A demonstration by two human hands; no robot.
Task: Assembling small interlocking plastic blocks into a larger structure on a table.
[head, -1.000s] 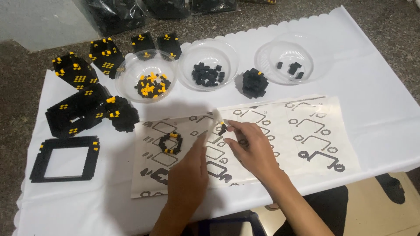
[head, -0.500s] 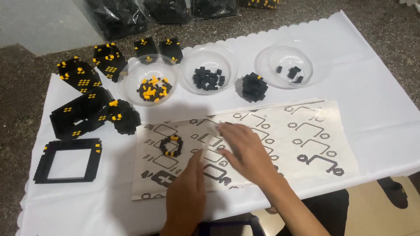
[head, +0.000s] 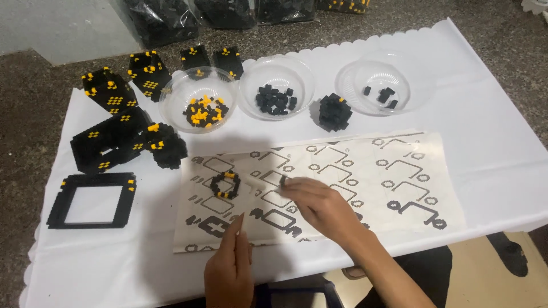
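right hand (head: 319,205) over the printed instruction sheet (head: 365,182), fingertips pinched narrow on a small dark piece (head: 282,181) (too small to tell its shape), just right of the small black-and-yellow ring (head: 226,185) lying on the sheet. ring and pinched piece near, not touching.

left hand (head: 229,268) at the near edge of the sheet, index finger extended onto the paper below the ring, other fingers curled; nothing held.

white table cover (head: 485,148) under the sheet. along the far side, three clear bowls in a row: left bowl (head: 197,91) with black and yellow pieces, middle bowl (head: 278,85) with black pieces, right bowl (head: 377,85) with a few black pieces. black cluster of bricks (head: 334,112) on the cover between middle and right bowls.

at left: black square frame (head: 94,199) lying flat, open black box section with yellow marks (head: 108,140) beyond it, rounded black-and-yellow lump (head: 166,145) touching the box section. further black cubes with yellow dots (head: 108,91) near the far-left edge. dark bags (head: 160,20) on the stone floor beyond the cover.
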